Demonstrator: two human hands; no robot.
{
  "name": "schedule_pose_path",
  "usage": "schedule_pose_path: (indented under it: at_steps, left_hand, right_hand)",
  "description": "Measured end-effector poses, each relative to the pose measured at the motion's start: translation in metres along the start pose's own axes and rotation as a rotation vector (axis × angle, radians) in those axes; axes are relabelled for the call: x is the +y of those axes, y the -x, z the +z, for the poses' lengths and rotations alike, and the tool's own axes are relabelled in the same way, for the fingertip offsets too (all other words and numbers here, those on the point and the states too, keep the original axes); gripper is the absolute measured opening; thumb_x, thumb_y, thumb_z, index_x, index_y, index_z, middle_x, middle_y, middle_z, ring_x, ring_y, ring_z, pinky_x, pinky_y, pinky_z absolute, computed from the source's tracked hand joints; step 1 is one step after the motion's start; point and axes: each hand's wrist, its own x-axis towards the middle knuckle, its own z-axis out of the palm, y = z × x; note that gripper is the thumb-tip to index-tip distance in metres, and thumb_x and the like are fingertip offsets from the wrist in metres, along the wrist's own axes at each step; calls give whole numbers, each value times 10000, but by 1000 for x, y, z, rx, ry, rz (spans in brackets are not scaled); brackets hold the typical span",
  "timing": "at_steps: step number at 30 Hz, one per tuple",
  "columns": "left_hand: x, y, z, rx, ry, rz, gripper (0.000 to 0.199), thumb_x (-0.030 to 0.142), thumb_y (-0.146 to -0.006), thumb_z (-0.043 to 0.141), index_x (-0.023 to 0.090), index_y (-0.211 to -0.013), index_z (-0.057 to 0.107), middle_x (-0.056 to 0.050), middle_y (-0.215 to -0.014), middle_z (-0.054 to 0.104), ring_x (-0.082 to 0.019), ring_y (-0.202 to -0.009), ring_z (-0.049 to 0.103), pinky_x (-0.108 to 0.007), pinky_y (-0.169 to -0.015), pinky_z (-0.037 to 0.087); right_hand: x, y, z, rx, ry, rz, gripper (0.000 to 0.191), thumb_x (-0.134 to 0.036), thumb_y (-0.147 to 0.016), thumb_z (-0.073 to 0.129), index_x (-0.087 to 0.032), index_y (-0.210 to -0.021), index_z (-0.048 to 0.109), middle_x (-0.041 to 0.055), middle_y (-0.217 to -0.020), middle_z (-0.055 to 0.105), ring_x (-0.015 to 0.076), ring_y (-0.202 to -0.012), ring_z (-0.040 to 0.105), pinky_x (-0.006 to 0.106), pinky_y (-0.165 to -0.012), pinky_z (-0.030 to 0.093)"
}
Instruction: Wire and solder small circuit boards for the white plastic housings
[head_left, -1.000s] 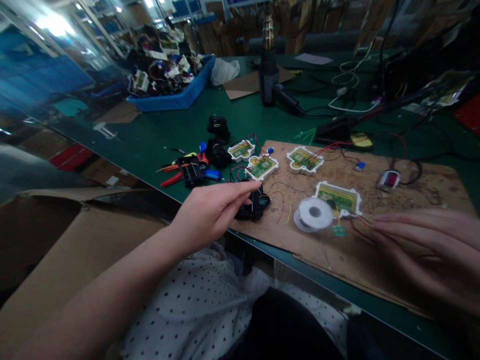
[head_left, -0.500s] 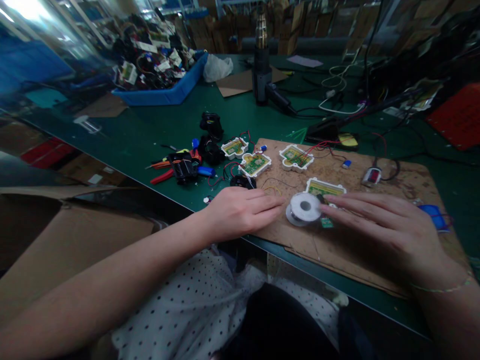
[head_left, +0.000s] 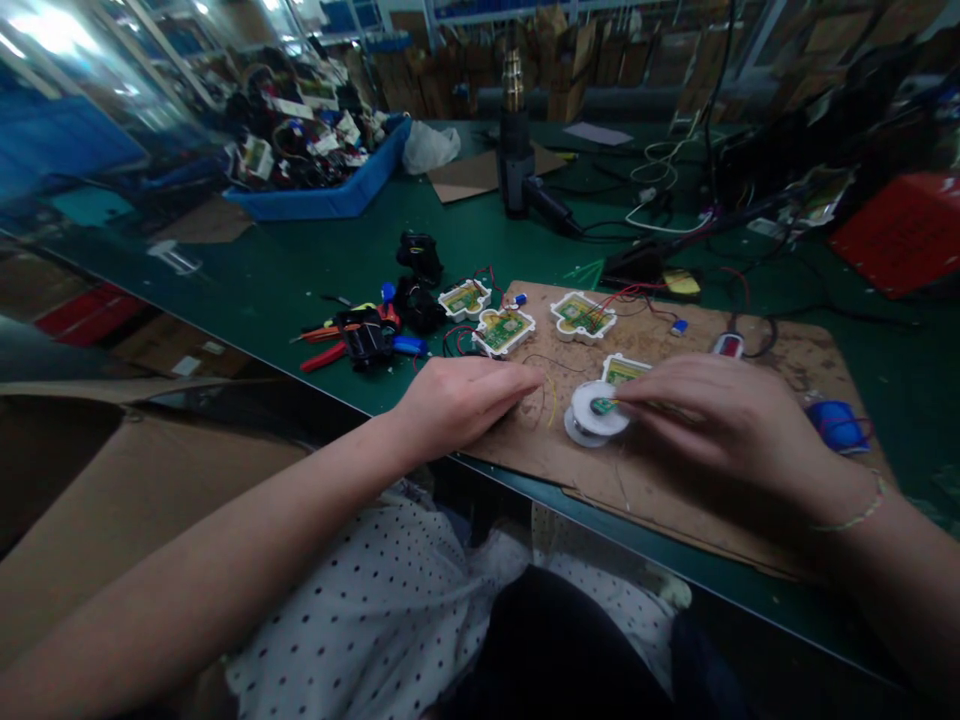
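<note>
My right hand [head_left: 724,420] pinches a small green circuit board [head_left: 603,405] between thumb and fingers, over the top of a white spool [head_left: 589,428]. The spool stands on a worn brown board [head_left: 675,515]. My left hand [head_left: 465,398] is at the brown board's left edge, its fingers pressed together; what they hold, if anything, is hidden. Just beyond its fingertips lies a thin yellow wire [head_left: 553,400]. Behind the spool is a white-framed circuit board [head_left: 624,367], partly covered by my right hand.
More white-framed boards [head_left: 504,331] with wires lie farther back. Red-handled pliers [head_left: 322,357] and black parts [head_left: 367,340] are on the left. A heat gun [head_left: 514,160] stands upright behind. A blue bin [head_left: 322,203] overflows with parts. A blue wired piece [head_left: 836,428] sits at right.
My right hand has picked up the small green board from beside the spool and brought it left over the spool's top. My left hand has drawn back slightly left.
</note>
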Motion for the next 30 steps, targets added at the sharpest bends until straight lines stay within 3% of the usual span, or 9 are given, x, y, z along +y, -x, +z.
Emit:
schedule_pose_path:
  at_steps: [5,12,20,24,30]
  left_hand:
    - [-1,3,-7,-66,-52,86,310,174,-1010,469,224,-1281,612,-44,-1330,672,-148,-1145,669,-279,-939,551]
    - [-5,1,-9,-109,-63,225,296,170,-989,499,230,-1235,654,-54,-1355,655,-188,-1127,676,-324,-936,557]
    - [-2,-6,-3,23,-75,366,186,186,-971,555,202,-1107,682,-57,-1246,719,-175,-962,743,-270,-773,599]
    - [5,-7,2,10,107,236,230,168,-952,592,200,-1175,638,-47,-1169,749,-161,-979,732,-256,-814,576]
    - [37,-15,5,1,445,-218,102,210,-935,639,205,-1029,679,34,-860,724,-66,-681,631,-173,-650,497]
  right_hand:
    - [-6,1,12,87,-122,149,176,-264,-877,687,-272,-1046,733,26,-989,747,201,-935,674,369,-834,530]
    - [-14,5,23,183,-201,315,106,-303,-838,734,-262,-934,753,42,-963,702,203,-924,655,370,-819,526]
    - [-18,5,23,158,-377,439,81,-331,-830,744,-270,-883,745,36,-971,664,195,-926,634,359,-807,504]
    - [-18,6,23,158,-408,463,73,-328,-825,749,-279,-879,746,26,-972,657,186,-925,629,357,-826,495]
    - [-18,5,26,160,-424,479,73,-328,-814,755,-269,-855,739,21,-965,658,178,-909,629,351,-815,494]
